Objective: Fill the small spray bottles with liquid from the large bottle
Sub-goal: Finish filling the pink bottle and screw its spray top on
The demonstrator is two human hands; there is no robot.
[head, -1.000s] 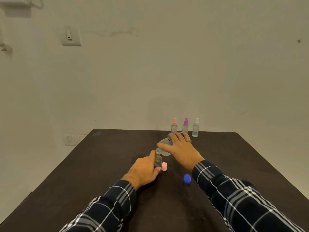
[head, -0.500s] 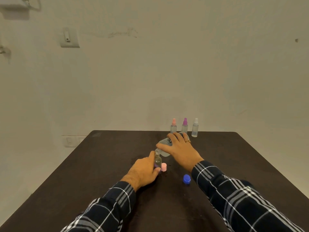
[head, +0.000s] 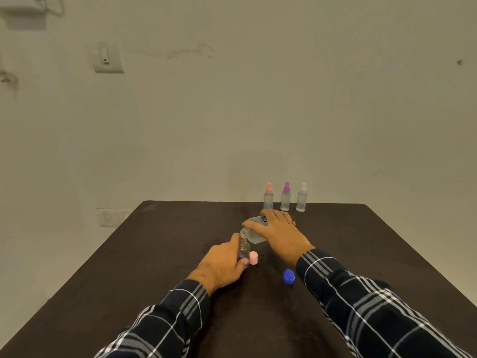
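Nothing moved, left grip (head: 219,264) clasping small bottle (head: 244,250), right grip (head: 282,235) tilting large bottle (head: 254,232) over it

Both forearms enter from bottom of frame, plaid sleeves to wrists. Left hand (head: 222,262) at frame centre, fingers curled closed in grip, thumb up, knuckles toward camera. Right hand (head: 281,232) just above and right of it, palm down, fingers wrapped in grasp, ring on one finger.

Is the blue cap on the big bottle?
No, the blue cap lies on the table, apart from the tilted large bottle.
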